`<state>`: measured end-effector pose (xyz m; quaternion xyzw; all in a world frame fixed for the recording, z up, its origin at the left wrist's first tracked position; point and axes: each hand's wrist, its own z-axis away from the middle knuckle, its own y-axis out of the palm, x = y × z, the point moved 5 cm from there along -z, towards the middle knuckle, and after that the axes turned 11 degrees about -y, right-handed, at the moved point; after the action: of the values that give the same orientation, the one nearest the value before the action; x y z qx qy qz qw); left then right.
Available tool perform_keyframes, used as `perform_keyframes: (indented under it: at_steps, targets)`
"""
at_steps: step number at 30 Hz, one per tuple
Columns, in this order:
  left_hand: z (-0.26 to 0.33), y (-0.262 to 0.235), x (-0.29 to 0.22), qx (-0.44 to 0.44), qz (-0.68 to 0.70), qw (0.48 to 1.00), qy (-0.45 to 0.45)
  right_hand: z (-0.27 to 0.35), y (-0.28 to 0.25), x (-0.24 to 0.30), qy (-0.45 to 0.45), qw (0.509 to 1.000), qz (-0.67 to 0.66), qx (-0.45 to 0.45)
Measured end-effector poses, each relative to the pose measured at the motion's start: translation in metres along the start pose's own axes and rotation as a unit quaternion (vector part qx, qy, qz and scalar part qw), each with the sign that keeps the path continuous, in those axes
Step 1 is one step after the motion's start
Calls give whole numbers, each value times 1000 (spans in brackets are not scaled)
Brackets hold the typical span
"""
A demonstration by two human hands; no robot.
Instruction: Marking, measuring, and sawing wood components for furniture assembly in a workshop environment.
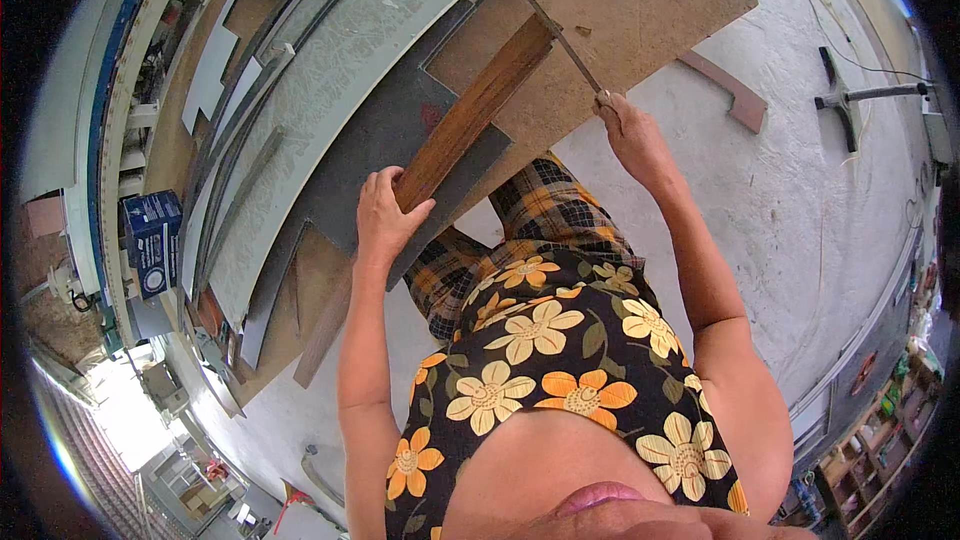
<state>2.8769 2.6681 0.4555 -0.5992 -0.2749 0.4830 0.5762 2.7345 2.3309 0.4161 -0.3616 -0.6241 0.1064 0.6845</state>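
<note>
My left hand (385,215) grips the near end of a long brown wooden strip (478,108) that slants up to the right over a large board (640,0). My right hand (628,128) holds a thin metal tool (563,40) by its handle. The tool's tip rests near the far end of the strip. Both forearms come up from below, past a black top with yellow and white flowers.
Grey and white panels (330,70) lean in a stack at the left, with a blue box (152,240) beside them. A curved wooden offcut (735,92) and a metal stand (850,95) lie on the pale concrete floor at right. Shelves (880,440) fill the lower right.
</note>
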Motion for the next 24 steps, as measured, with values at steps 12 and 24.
perform_keyframes:
  at_steps: [12, 24]
  targets:
    - [-5, 1, 0, 47, 39, 998, -20, -3, 1, 9, 28, 999, 22, 3]
    - [-20, -16, 16, -59, -41, 990, 119, 18, 4, 9, 28, 1000, 15, 0]
